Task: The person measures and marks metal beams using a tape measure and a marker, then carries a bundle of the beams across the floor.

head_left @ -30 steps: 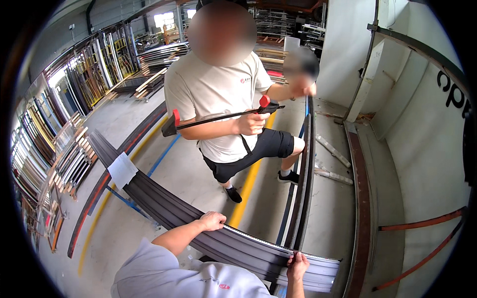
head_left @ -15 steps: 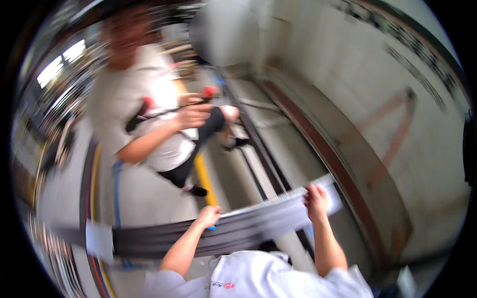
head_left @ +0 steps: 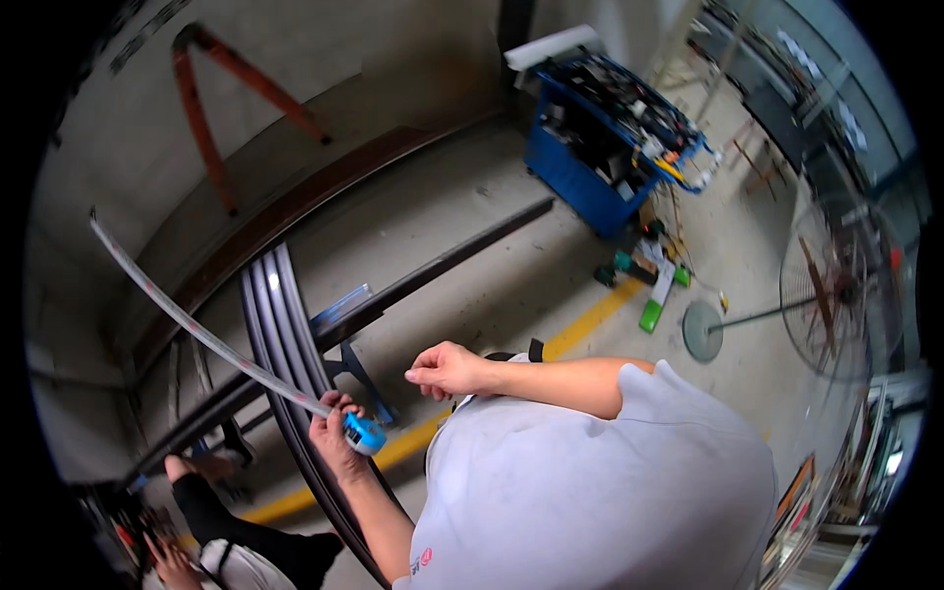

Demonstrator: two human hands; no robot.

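Well, your left hand (head_left: 334, 452) grips the tape (head_left: 365, 434), with its blade (head_left: 199, 331) out long.
The blue tape is next to the dark bars (head_left: 285, 324); you can't tell if they touch. The blade crosses over them, and its far end seems to rest on nothing. It could bend and flop, since only one end is held. It could also snap back and nip you if nothing locks it, or poke the other person (head_left: 258, 547) if you swing round too fast. Your left arm reaches ahead, fingers wrapped round the tape. Your right arm is bent across in front of you. The right hand (head_left: 447, 372) has curled fingers; nothing shows in it, but you can't tell how tightly it is closed.
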